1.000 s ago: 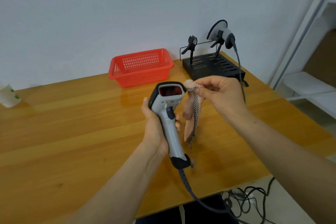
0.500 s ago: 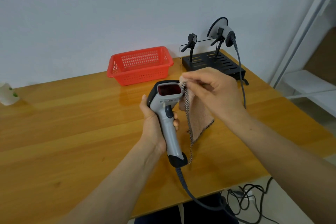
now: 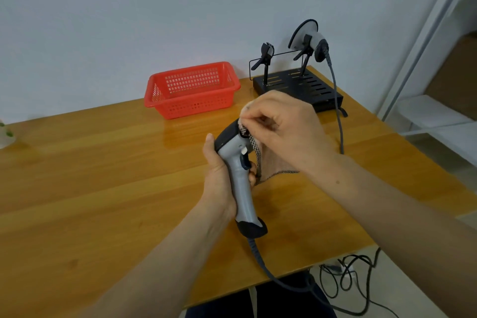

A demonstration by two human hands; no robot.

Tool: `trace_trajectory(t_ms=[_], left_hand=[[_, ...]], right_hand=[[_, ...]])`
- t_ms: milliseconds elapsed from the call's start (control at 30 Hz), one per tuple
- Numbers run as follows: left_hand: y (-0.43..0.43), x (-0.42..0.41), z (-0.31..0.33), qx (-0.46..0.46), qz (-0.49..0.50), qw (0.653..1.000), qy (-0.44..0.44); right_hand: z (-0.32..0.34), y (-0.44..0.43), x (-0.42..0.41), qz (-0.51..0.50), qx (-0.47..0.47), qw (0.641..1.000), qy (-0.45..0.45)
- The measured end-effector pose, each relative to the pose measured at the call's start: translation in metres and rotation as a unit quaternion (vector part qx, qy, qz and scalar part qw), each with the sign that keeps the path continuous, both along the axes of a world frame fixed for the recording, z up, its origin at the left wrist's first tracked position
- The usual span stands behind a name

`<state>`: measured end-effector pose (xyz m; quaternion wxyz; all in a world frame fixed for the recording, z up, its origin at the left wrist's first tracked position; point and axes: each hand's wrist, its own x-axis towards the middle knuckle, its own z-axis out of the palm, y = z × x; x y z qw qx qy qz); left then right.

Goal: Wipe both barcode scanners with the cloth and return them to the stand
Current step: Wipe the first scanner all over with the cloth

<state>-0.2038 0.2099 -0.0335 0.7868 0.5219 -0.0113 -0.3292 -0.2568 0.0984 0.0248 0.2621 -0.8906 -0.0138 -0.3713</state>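
My left hand (image 3: 219, 175) grips the handle of a grey barcode scanner (image 3: 238, 178) with a black head and foot, held upright above the wooden table (image 3: 90, 188). My right hand (image 3: 281, 129) pinches a checked cloth (image 3: 268, 162) and presses it over the scanner's head, hiding the window. The cloth hangs down between the hands. A second scanner (image 3: 309, 39) rests in the right cradle of the black stand (image 3: 299, 85) at the back right. The stand's left cradle (image 3: 264, 55) holds nothing.
A red plastic basket (image 3: 192, 90) stands at the back of the table, left of the stand. The second scanner's grey cable (image 3: 338, 111) runs down across the table's right side. Cables lie on the floor below the front edge. A white shelf frame stands at right.
My right hand has brought the cloth from beside the scanner's head onto its front, covering the red window. The left hand has turned the scanner a little to the right.
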Motion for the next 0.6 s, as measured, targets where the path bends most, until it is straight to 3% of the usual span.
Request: trace_trajectory(t_ms=[167,267,300,367,467,600], left_hand=[[0.004,-0.001,-0.001,0.012,-0.017,1.0,-0.02],[0.007,-0.002,-0.004,-0.017,0.004,1.0,-0.007],[0.007,-0.001,-0.003,-0.024,0.012,1.0,-0.008],[0.005,0.001,-0.001,-0.017,0.019,1.0,-0.015],[0.0,-0.001,0.002,0.004,0.017,1.0,-0.022],[0.0,-0.006,0.001,0.005,0.013,1.0,-0.02]], right_hand=[[-0.001,-0.012,-0.001,-0.041,-0.004,0.998,0.053],[0.001,-0.026,-0.005,-0.129,-0.046,0.967,0.215],[0.001,-0.029,-0.007,-0.15,-0.029,0.961,0.23],[0.003,-0.027,-0.01,-0.155,0.048,0.971,0.175],[0.01,-0.013,-0.011,-0.084,0.121,0.985,0.095],[0.01,-0.019,-0.013,-0.089,0.054,0.98,0.168]])
